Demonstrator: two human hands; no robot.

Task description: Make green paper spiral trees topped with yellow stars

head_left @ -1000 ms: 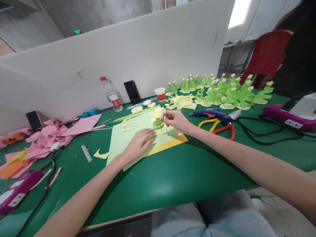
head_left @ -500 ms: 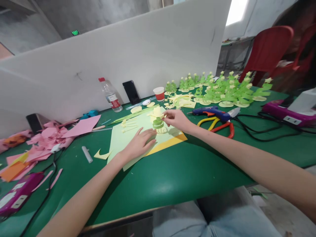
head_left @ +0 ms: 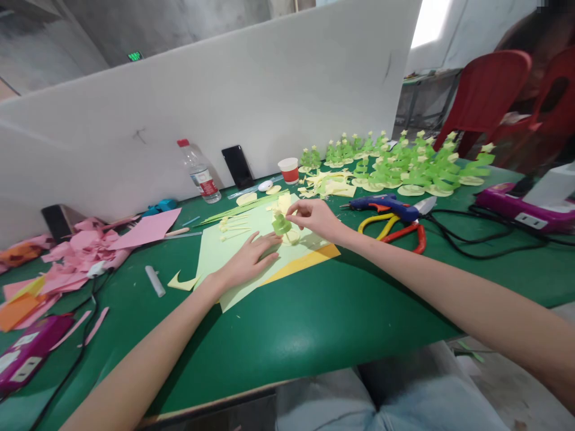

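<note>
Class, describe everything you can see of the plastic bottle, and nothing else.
The bottle looks like clear plastic, with a red cap on and a label in red, white and blue. It stands on the green table, by the white partition, left of the black phone. Neither left hand nor right hand touches it.

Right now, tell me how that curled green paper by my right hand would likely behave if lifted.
The green paper looks light, being just thin strip. Its loose curls suggest it would flex and bob rather than stay stiff. A hard pinch from the right hand could probably crease it.
</note>
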